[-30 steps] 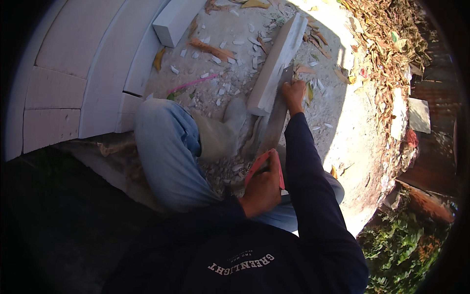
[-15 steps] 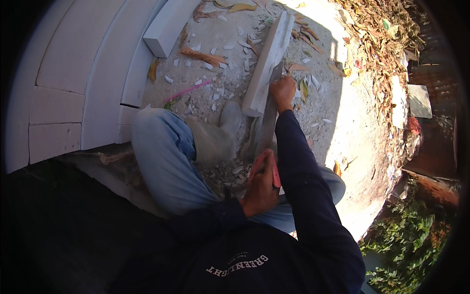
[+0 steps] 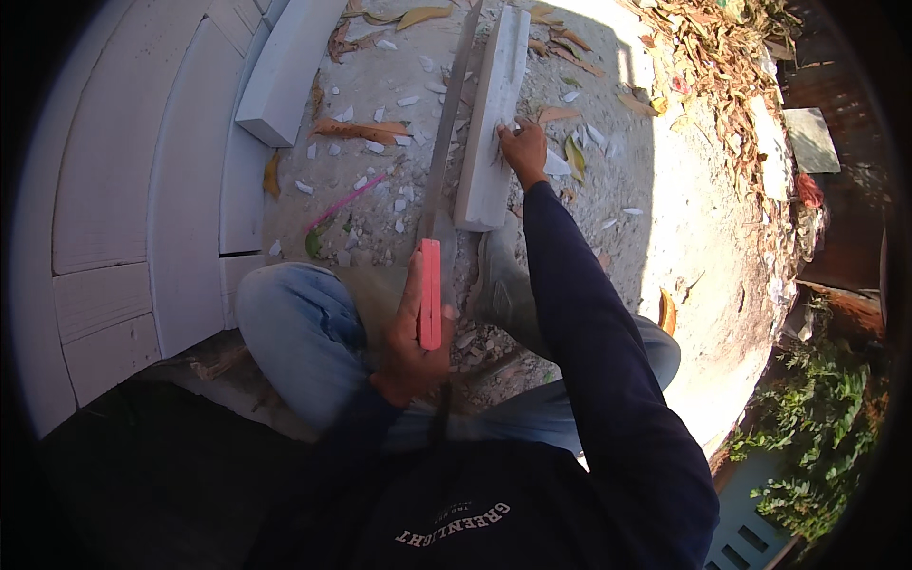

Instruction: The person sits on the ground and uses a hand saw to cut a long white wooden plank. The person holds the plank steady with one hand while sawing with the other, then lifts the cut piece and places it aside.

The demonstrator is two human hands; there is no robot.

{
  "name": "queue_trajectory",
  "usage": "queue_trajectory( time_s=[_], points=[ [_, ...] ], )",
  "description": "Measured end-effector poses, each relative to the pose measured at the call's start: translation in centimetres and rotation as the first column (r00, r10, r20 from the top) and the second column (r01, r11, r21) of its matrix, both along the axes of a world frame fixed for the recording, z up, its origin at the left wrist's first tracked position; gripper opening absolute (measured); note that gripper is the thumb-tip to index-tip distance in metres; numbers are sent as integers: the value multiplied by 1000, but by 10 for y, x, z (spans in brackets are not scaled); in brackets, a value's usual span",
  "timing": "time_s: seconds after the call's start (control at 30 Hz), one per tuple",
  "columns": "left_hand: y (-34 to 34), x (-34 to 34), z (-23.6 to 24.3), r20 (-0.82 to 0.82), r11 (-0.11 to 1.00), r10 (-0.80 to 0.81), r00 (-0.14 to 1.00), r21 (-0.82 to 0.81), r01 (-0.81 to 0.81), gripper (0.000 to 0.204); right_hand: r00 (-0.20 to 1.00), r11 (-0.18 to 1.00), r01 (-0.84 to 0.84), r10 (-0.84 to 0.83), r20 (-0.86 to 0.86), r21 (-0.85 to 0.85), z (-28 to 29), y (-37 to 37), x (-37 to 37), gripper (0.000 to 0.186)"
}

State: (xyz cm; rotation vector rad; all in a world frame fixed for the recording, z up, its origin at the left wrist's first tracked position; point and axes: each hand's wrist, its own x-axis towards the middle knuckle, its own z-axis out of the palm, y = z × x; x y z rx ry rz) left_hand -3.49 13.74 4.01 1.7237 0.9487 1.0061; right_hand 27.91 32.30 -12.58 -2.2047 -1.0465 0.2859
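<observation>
My left hand (image 3: 404, 356) grips the red handle (image 3: 429, 293) of a handsaw. Its long metal blade (image 3: 443, 138) points away from me, just left of a pale block (image 3: 484, 185) with a grooved or chipped top, lying lengthwise on the dusty ground. My right hand (image 3: 521, 150) is on the block's right part, fingers curled onto it. My bent legs in jeans (image 3: 294, 332) frame the work, with a boot (image 3: 499, 290) below the block's near end.
Stacked pale blocks (image 3: 109, 209) line the left, with a loose block (image 3: 294, 62) on that side. Chips, dry leaves and a pink strip (image 3: 342, 199) litter the ground (image 3: 370, 237). At right are a leaf pile (image 3: 703, 57), sunlit concrete, rusty sheeting (image 3: 845, 237) and green plants (image 3: 798, 399).
The saw has swung from the block's right side to its left. My right hand has left the blade and moved onto the block. My left hand has shifted leftward with the handle.
</observation>
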Motion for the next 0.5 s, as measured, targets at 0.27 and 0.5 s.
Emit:
queue_trajectory(
  time_s=[0.27, 0.5],
  points=[
    [12, -9, -16, -46, 988, -15, 999, -156, 7, 68, 980, 987, -160, 158, -119, -2, 1, 16, 2, 40],
    [9, -1, -27, -26, 989, -39, 999, -140, 35, 67, 986, 992, -108, 115, -120, 65, -15, 20, 14, 34]
  ],
)
